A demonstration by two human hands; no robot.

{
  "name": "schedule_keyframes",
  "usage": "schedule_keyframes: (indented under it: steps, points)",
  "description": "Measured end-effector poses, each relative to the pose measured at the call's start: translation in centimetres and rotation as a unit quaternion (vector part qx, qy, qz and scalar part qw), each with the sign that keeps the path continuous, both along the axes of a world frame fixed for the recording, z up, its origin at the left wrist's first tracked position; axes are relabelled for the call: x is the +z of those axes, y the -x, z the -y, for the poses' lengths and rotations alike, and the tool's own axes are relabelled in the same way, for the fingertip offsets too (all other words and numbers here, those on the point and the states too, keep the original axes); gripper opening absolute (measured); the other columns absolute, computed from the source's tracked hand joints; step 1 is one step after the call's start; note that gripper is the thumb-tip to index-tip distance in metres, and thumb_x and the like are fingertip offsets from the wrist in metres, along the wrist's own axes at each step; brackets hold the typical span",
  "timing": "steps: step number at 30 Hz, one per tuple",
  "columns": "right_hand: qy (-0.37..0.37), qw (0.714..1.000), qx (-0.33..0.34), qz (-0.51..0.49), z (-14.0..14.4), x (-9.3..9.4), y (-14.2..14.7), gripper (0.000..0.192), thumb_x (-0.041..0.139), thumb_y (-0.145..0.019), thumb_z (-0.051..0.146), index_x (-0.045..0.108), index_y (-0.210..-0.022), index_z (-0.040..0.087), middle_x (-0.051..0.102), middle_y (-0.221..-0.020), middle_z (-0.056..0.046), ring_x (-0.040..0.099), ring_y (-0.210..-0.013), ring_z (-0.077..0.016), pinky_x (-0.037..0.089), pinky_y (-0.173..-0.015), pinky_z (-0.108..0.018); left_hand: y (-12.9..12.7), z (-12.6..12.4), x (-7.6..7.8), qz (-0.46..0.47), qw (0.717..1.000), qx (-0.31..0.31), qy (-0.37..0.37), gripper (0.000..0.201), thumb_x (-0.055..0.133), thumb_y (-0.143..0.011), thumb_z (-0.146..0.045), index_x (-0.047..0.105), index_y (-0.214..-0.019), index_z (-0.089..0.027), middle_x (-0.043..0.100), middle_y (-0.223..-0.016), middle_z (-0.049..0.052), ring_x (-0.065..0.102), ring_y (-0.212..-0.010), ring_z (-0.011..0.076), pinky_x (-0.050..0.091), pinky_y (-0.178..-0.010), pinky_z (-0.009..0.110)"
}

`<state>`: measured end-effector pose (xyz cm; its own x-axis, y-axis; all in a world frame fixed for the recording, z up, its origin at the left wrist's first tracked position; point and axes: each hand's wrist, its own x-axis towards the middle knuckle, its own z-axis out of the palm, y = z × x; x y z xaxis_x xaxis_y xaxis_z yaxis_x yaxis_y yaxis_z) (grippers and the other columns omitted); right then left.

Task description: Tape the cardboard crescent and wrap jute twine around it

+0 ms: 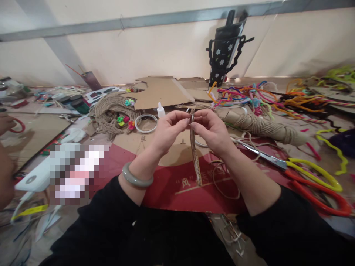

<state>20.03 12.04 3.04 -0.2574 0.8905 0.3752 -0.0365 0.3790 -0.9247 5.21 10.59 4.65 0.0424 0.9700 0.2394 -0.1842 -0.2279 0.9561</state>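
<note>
Both hands meet over the middle of the work surface. Between them hangs a narrow, speckled brown strip that looks like torn cardboard. My left hand pinches its top end with thumb and forefinger. Opposite, my right hand grips the same end, fingertips almost touching the left ones. What lies exactly between the fingertips is too small to make out. Beneath is a red and brown cardboard sheet, with a loop of thin twine on it. A white-capped glue bottle and a pale ring are by my left hand.
Large scissors with yellow and orange handles lie right, beside a twine-wound roll. Coloured pipe cleaners, a dark flowered tumbler and a braided twine piece stand behind. A white power bank and another person's hand are left.
</note>
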Motion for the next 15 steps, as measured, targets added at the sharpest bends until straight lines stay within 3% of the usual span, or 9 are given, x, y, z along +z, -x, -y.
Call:
schedule_keyframes:
  steps: [4, 15]
  points:
    - [0.027, 0.999, 0.029, -0.024, -0.12, 0.21, -0.11, 0.03, 0.065, -0.076, 0.038, 0.05, -0.096, 0.022, 0.065, -0.086, 0.0, 0.06, -0.073, -0.0119, 0.047, -0.064, -0.027, -0.28, 0.4, -0.09, -0.085, 0.99, 0.052, -0.103, 0.01, 0.068, -0.075, -0.018, 0.072, -0.085, -0.019, 0.072, -0.086, 0.003, 0.065, -0.081, 0.0141, 0.054, -0.079, 0.029]
    - [0.075, 0.995, 0.036, -0.047, 0.0, 0.34, -0.24, 0.031, 0.067, -0.075, 0.04, 0.053, -0.096, 0.023, 0.066, -0.084, 0.001, 0.059, -0.07, -0.0106, 0.044, -0.057, -0.022, -0.04, 0.48, -0.08, -0.17, 0.967, 0.089, -0.165, 0.017, 0.064, -0.079, -0.016, 0.076, -0.09, -0.023, 0.07, -0.084, 0.003, 0.063, -0.077, 0.0143, 0.051, -0.072, 0.028]
